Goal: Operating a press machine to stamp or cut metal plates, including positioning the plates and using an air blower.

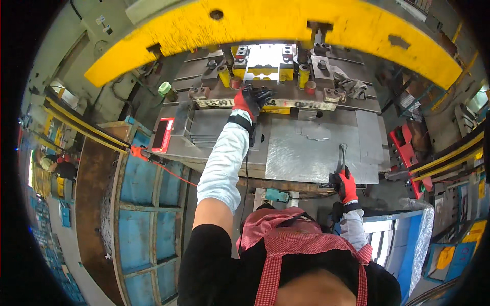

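My left hand (251,100), in a red and black glove, reaches forward to the front edge of the press die (219,103). Its fingers stretch to the right over that edge, and I see nothing held in them. The right hand (345,185), gloved the same way, is closed around a metal wrench (343,151) near the front of the press bed. The wrench points away from me, its head over a flat metal sheet (291,159). Part of its handle is hidden in the glove.
A yellow press beam (265,23) spans above the die. Yellow guide posts (224,76) stand at the die, with a grey rag (352,84) to their right. A red-framed card (163,135) lies at the bed's left edge. Blue panels (138,229) stand left, a red rack (406,153) right.
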A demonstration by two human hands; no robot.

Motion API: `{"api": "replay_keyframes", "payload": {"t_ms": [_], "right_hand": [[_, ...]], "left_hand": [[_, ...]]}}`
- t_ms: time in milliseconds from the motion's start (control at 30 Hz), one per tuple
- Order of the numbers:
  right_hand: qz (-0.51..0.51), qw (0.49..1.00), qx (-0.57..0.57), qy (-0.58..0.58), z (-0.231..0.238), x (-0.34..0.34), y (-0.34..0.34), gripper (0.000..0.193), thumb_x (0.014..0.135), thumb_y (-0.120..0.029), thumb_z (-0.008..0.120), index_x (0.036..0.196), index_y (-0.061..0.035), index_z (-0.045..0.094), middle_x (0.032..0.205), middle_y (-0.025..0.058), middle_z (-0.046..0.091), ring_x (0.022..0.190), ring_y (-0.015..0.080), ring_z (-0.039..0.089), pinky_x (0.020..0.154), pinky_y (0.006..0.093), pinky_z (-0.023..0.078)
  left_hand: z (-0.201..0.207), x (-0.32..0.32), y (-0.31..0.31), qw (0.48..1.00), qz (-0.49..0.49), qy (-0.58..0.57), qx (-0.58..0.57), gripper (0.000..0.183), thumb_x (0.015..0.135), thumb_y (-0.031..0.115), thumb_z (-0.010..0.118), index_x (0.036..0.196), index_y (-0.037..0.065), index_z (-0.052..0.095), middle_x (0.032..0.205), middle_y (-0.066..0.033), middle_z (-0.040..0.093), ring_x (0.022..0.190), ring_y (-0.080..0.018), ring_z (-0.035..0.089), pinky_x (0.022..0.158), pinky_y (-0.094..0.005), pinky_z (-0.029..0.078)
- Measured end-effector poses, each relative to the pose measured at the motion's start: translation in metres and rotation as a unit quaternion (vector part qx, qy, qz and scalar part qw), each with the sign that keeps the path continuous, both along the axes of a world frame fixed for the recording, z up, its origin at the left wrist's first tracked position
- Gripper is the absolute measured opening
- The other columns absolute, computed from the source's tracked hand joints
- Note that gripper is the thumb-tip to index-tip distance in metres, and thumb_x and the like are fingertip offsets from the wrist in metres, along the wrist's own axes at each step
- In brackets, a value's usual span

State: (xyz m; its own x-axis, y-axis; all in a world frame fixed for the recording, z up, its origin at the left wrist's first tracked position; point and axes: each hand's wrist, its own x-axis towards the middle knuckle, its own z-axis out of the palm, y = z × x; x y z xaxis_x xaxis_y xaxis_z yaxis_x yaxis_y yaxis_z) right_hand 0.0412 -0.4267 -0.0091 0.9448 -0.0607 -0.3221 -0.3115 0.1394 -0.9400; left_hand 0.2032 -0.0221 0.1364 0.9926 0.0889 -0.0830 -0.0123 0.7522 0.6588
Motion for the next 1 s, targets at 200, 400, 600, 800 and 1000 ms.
{"api": "replay_keyframes", "payload": {"t_ms": [200, 400, 600, 800, 1000], "right_hand": [[0.019, 1.000, 0.008, 0.016, 0.009, 0.000, 0.000, 0.029, 0.078, -0.011, 0.055, 0.106, -0.0050, 0.050, 0.073, 0.0014, 0.054, 0.055, 0.0101, 0.049, 0.044, 0.0234, 0.038], [0.007, 0.999, 0.034, -0.014, 0.013, -0.002, 0.004, 0.029, 0.079, -0.011, 0.054, 0.107, -0.0054, 0.049, 0.074, 0.0023, 0.054, 0.056, 0.0108, 0.049, 0.048, 0.0239, 0.040], [-0.026, 0.999, -0.008, 0.020, 0.028, -0.008, 0.012, 0.022, 0.077, -0.015, 0.053, 0.099, -0.0088, 0.051, 0.061, -0.0007, 0.048, 0.044, 0.0082, 0.041, 0.038, 0.0230, 0.033], [-0.004, 1.000, -0.027, -0.011, 0.017, -0.005, 0.008, 0.028, 0.077, -0.019, 0.056, 0.102, -0.0081, 0.051, 0.061, -0.0008, 0.047, 0.045, 0.0088, 0.042, 0.041, 0.0246, 0.035], [-0.024, 0.997, -0.026, -0.066, 0.077, 0.012, 0.044, 0.032, 0.078, -0.016, 0.058, 0.107, -0.0069, 0.051, 0.065, -0.0002, 0.050, 0.045, 0.0085, 0.043, 0.041, 0.0234, 0.036]], "left_hand": [[0.018, 0.000, -0.010, 0.992, -0.003, 0.116, -0.049, 0.052, 0.090, 0.032, 0.028, 0.119, -0.011, 0.037, 0.113, -0.0280, 0.049, 0.104, -0.0391, 0.050, 0.086, -0.0447, 0.044], [0.007, -0.001, -0.004, 0.995, -0.006, 0.087, -0.057, 0.051, 0.091, 0.032, 0.027, 0.117, -0.010, 0.039, 0.114, -0.0278, 0.048, 0.102, -0.0389, 0.051, 0.085, -0.0436, 0.046], [0.006, 0.004, -0.004, 0.999, -0.002, 0.028, 0.025, 0.037, 0.089, 0.030, 0.031, 0.109, 0.000, 0.041, 0.104, -0.0240, 0.055, 0.086, -0.0385, 0.059, 0.075, -0.0453, 0.050], [0.000, 0.007, 0.002, 0.998, -0.015, 0.054, -0.004, 0.039, 0.092, 0.030, 0.028, 0.114, 0.001, 0.040, 0.106, -0.0239, 0.055, 0.096, -0.0374, 0.056, 0.082, -0.0429, 0.047], [-0.006, -0.003, 0.028, 0.998, -0.037, 0.030, -0.031, 0.039, 0.092, 0.029, 0.028, 0.114, -0.001, 0.037, 0.105, -0.0240, 0.054, 0.094, -0.0385, 0.056, 0.082, -0.0451, 0.048]]}}
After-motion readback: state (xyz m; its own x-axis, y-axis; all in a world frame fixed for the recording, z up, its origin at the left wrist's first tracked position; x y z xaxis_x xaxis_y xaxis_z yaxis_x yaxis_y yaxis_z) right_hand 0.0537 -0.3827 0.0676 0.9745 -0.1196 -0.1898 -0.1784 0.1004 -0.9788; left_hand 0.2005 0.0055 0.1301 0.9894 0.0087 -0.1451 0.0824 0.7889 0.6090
